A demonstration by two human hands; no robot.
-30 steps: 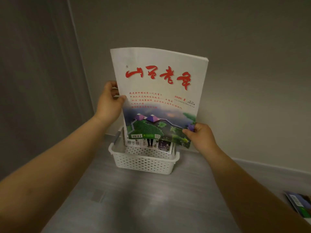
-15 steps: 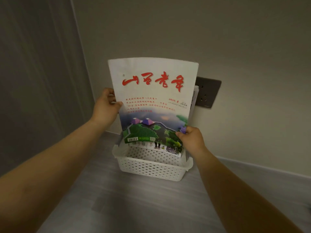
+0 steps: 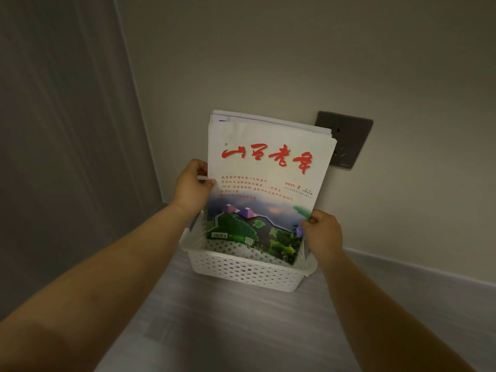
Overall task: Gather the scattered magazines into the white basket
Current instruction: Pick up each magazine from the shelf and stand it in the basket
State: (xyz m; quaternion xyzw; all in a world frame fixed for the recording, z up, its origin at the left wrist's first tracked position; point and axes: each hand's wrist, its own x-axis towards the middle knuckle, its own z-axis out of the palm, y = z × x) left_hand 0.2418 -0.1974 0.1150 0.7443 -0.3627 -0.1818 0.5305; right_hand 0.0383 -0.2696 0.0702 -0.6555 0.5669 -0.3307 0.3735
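I see both hands on one glossy magazine w/ a white cover, red brush-style title and a green landscape photo (image 3: 264, 189), held upright, tilted slightly. Its bottom edge dips inside the white perforated plastic basket (image 3: 241, 272), which sits on the grey wood-grain floor (image 3: 214, 331) in the corner. Left hand (image 3: 192, 187) is clenched on the mag's left edge at approx 9 o'clock; right hand (image 3: 323, 234) pinches the lower right edge at approx 4 o'clock. Behind it, more white-edged magazines (image 3: 268, 120) stand in the basket, tops showing at 12 o'clock. Dark grey wall socket (image 3: 346, 138) at 2 o'clock of the mag.
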